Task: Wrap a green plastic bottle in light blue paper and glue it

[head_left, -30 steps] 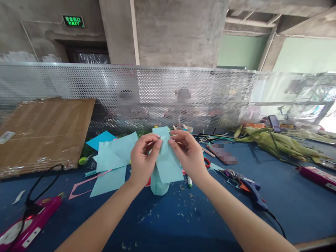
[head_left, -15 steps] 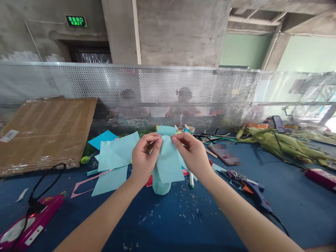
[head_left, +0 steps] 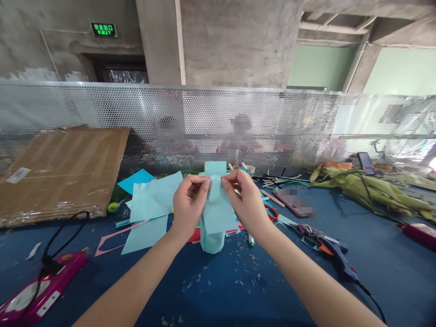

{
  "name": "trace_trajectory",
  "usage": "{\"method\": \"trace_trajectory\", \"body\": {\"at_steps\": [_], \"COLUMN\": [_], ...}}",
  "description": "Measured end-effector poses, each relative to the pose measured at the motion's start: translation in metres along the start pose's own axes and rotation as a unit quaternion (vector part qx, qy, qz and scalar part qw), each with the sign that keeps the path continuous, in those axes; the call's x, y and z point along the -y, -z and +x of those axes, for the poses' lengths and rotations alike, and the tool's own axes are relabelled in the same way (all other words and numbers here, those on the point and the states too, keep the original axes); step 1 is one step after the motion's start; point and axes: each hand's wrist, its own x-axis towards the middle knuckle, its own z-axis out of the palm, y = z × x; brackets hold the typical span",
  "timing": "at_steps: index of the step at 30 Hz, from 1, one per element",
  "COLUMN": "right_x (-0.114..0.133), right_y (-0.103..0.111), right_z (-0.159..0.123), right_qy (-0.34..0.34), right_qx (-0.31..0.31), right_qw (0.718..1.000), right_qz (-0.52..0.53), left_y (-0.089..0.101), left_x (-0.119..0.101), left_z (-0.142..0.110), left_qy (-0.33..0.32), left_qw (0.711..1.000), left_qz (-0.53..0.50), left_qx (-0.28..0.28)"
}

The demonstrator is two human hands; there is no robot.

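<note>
A strip of thin light blue sheet (head_left: 220, 211), paper or cloth, hangs over the top of a rounded upright piece covered in the same light blue (head_left: 213, 243). My left hand (head_left: 190, 202) pinches the strip's upper left edge between thumb and fingertips. On the opposite side my right hand (head_left: 248, 202) pinches the upper right edge in the same way. Behind the fingertips the sheet's far end (head_left: 215, 167) sticks up. What lies under the strip is hidden. Red-handled scissors (head_left: 271, 212) and a green-tipped marker (head_left: 251, 240) lie close to my right hand.
More light blue sheets (head_left: 153, 200) lie left, near a cardboard piece (head_left: 64, 172). A pink power strip (head_left: 44, 286) sits front left. At right are a glue gun (head_left: 335, 254) with its cord, a phone (head_left: 294, 204) and corn husks (head_left: 371, 188). A perforated metal screen (head_left: 204, 109) stands behind.
The view has shifted slightly, moving the scene a little right. Both hands keep their pinch on the light blue sheet; its far end now stands straighter, and the red scissors handle shows more.
</note>
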Motion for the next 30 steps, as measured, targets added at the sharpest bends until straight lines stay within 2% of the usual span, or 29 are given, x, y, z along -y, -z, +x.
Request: {"method": "trace_trajectory", "body": {"at_steps": [4, 11, 15, 18, 24, 30], "right_x": [0.002, 0.0, -0.002, -0.002, -0.004, -0.005], "right_y": [0.001, 0.003, 0.005, 0.007, 0.007, 0.003], "right_z": [0.001, 0.004, 0.004, 0.005, 0.006, 0.005], "right_qy": [0.042, 0.001, 0.003, 0.006, -0.004, -0.02], "right_qx": [0.01, 0.014, 0.021, 0.023, 0.018, 0.009], "right_qw": [0.999, 1.0, 1.0, 1.0, 1.0, 0.999], "right_qz": [-0.02, 0.013, 0.009, 0.0, 0.009, 0.024], "left_y": [0.001, 0.002, 0.001, 0.0, 0.009, 0.014], "left_x": [0.001, -0.001, -0.001, -0.001, -0.005, -0.005], "left_z": [0.001, 0.003, 0.004, 0.007, 0.021, 0.026], "left_qy": [0.009, 0.031, 0.075, 0.134, 0.25, 0.251], "left_qw": [1.0, 0.999, 0.994, 0.983, 0.949, 0.947], "left_qz": [-0.004, -0.023, -0.073, -0.129, -0.181, -0.177], "left_qx": [0.009, 0.023, 0.004, 0.0, 0.068, 0.092]}}
